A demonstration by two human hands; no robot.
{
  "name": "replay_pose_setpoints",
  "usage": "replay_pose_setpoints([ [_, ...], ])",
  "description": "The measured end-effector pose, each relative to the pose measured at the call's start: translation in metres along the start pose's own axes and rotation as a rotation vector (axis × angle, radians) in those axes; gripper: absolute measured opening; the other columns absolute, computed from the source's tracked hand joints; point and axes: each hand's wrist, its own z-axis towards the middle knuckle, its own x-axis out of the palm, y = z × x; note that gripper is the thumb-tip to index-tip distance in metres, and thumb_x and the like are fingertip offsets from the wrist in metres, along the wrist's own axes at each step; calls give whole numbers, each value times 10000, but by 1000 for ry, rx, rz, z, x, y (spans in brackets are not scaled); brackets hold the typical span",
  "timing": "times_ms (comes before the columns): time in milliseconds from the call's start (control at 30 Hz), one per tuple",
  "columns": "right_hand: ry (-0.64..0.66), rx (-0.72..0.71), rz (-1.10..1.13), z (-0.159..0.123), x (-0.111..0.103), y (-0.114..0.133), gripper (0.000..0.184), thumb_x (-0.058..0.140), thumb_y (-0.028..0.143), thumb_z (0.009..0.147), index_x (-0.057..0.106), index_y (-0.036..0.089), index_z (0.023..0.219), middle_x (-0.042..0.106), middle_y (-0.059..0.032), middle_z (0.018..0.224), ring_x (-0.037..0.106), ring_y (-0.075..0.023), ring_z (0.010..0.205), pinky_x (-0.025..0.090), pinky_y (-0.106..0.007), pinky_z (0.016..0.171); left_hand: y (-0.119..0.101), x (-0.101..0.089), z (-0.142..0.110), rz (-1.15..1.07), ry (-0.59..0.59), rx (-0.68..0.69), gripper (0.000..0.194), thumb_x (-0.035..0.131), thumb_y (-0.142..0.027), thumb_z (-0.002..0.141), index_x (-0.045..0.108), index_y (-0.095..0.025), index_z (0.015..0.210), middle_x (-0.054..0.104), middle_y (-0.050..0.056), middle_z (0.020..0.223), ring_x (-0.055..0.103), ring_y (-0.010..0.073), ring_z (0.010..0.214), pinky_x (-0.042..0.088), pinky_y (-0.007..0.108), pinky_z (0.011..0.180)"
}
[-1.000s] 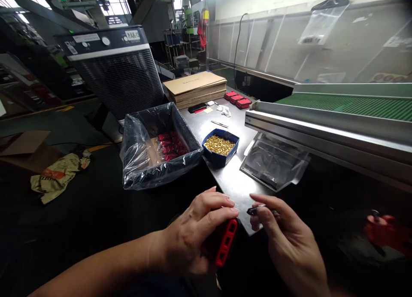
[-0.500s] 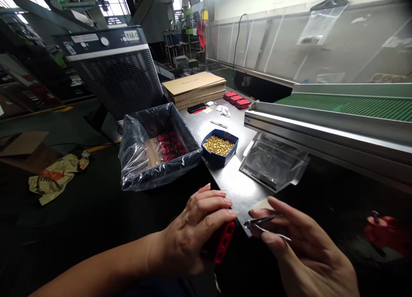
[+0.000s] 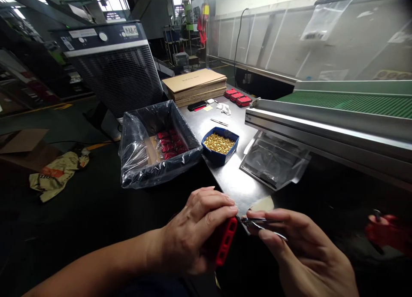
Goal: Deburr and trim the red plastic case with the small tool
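Note:
My left hand (image 3: 193, 232) is closed around a red and black plastic part (image 3: 225, 241), held just below the near corner of the steel table (image 3: 231, 181). My right hand (image 3: 299, 250) pinches a pair of metal tweezers (image 3: 260, 223), whose tips point left and almost touch the top of the red part. A blue tray of small brass inserts (image 3: 220, 144) sits on the table beyond my hands. Left of it stands a box lined with a plastic bag (image 3: 157, 146), holding several red parts.
A conveyor with a green belt (image 3: 347, 104) and steel frame runs along the right. A clear plastic bag (image 3: 273, 159) lies under its edge. Stacked flat cardboard (image 3: 195, 84), three red parts (image 3: 238, 97) and a second pair of tweezers (image 3: 219, 122) lie farther back. A large fan unit (image 3: 112, 65) stands at the left.
My right hand turned and brought the tweezers left toward the red part; their tips now sit close beside it. My left hand kept its grip and barely moved.

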Motion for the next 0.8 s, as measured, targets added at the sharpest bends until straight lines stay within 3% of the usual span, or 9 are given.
replay_pose_setpoints([
  [267,8,-52,-15,-4,1,-3,108,738,255,888,711,279,990,802,-11,958,773,-170,843,604,-121,777,0,-1,0,-63,15,17,707,698,-207,785,456,-5,1418,521,214,1356,487,312,1340,375,482,1212],
  [467,-193,18,-42,0,1,-7,155,762,301,867,708,231,994,799,-44,916,774,-171,775,595,-87,707,-3,-3,4,-118,35,-16,764,733,-214,773,421,-82,1457,527,194,1352,502,318,1314,403,506,1183],
  [600,-84,-37,-28,1,-4,-6,364,726,284,896,658,275,1253,796,-48,986,775,-185,842,616,-126,752,-3,-4,6,-112,52,-71,780,748,-244,736,457,-116,1448,492,172,1345,494,316,1282,384,508,1183],
  [800,39,-149,-83,-2,-1,-4,259,706,175,900,681,283,1135,791,-6,1032,767,-166,911,595,-121,848,-6,-8,2,-121,107,-166,834,754,-210,711,432,-124,1476,485,166,1272,503,305,1171,493,490,1035],
])
